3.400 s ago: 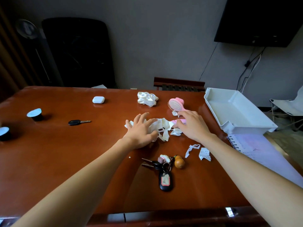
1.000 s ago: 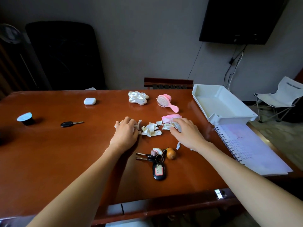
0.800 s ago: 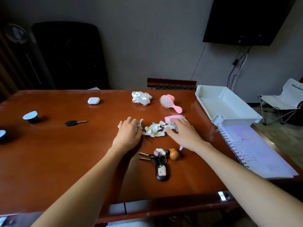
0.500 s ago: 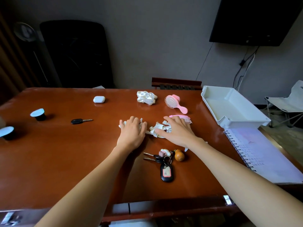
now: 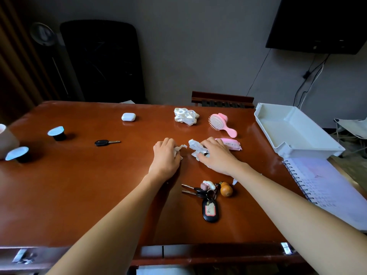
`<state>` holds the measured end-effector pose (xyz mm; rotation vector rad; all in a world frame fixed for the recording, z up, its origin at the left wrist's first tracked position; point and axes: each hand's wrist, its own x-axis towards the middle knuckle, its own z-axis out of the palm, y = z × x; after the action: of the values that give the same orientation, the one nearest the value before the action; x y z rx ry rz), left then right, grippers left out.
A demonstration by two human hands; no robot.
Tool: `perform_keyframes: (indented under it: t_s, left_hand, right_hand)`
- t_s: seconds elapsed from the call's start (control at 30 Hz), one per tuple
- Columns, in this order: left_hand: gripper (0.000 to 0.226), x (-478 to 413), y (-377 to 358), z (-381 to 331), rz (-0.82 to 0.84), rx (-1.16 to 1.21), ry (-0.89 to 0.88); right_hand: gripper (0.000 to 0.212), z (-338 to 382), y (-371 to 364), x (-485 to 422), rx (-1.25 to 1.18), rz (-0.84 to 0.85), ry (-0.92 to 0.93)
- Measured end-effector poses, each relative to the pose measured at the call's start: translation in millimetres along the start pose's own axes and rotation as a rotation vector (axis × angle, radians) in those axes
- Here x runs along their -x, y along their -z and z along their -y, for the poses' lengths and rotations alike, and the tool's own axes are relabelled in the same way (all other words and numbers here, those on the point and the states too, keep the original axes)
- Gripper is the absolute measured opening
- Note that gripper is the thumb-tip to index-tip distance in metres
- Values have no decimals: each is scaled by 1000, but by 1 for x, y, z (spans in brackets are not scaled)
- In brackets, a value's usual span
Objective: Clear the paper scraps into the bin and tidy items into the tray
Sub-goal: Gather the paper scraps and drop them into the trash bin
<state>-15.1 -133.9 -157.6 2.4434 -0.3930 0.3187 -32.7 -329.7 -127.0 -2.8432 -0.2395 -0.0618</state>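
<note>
White paper scraps (image 5: 195, 147) lie bunched at the middle of the brown table (image 5: 79, 185). My left hand (image 5: 165, 157) curls over the left part of the pile, with scraps poking out under its fingers. My right hand (image 5: 215, 155) presses on the right part, its fingers bent around the scraps. One small scrap (image 5: 235, 181) shows just below my right forearm. The white tray (image 5: 296, 151) stands empty at the right edge of the table. No bin is in view.
On the table are a bunch of keys (image 5: 206, 197), a pink hairbrush (image 5: 221, 124), a pink packet (image 5: 230, 144), a white scrunchie (image 5: 185, 118), an earbud case (image 5: 128, 117), a single key (image 5: 106, 142), two dark cups (image 5: 57, 133) and a spiral notebook (image 5: 325, 187).
Both hands have drawn the spread scraps together into a tighter pile. My right hand slid left onto it, and my fingers have curled around the scraps.
</note>
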Motion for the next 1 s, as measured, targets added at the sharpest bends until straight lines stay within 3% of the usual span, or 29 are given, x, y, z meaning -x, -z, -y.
perform_keyframes:
  t_s: [0.3,0.5,0.67,0.8,1.0]
  left_hand:
    - [42,0,0,0,27,-46,-14]
    - [30,0,-2,1,-6,-119,22]
    - [28,1,-3,-1,-36,-131,36]
    - [27,2,-3,0,-66,-138,30]
    - [26,1,-5,1,-80,-170,43]
  right_hand:
    - [28,-9,3,-3,-36,-33,54]
    - [36,-11,6,0,-79,-114,38]
    - [62,-6,4,-3,-119,11,116]
    - [58,-9,-2,-6,18,59,167]
    - [50,-18,-12,-9,139,-66,206]
